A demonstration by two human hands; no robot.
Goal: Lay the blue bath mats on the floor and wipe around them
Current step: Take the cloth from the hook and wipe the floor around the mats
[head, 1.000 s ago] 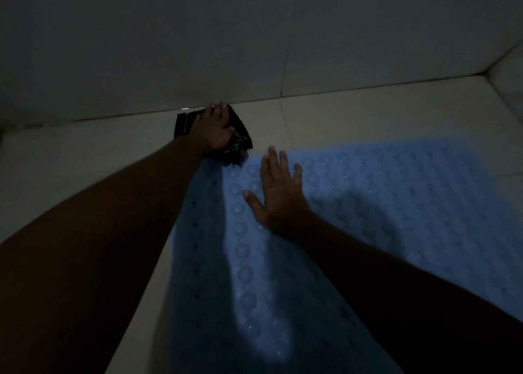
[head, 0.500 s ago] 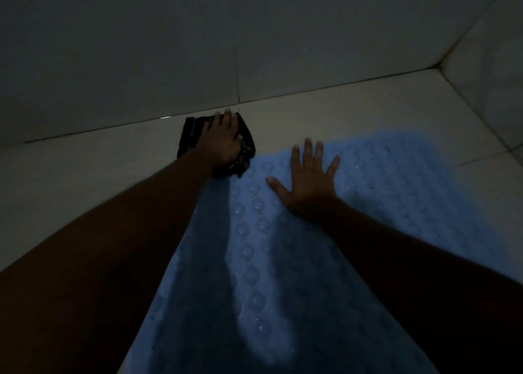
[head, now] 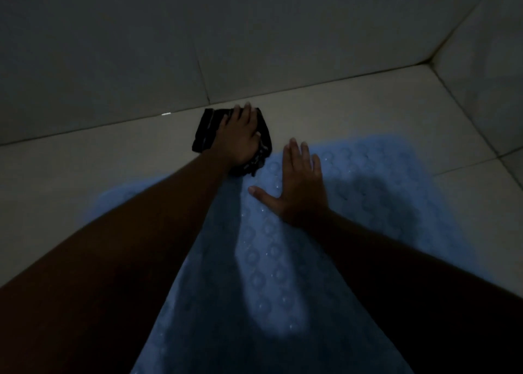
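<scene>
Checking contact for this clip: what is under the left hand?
A dark cloth lies under the left hand, on the floor at the edge of the blue mat. The floor beneath it is covered.

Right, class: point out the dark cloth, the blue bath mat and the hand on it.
dark cloth [head: 205, 130], head view, bare left part
blue bath mat [head: 271, 260], head view, lit bumpy middle
right hand [head: 300, 188], head view, back of hand

pale tiled wall [head: 113, 48], side wall [head: 486, 76] (dim)
</scene>
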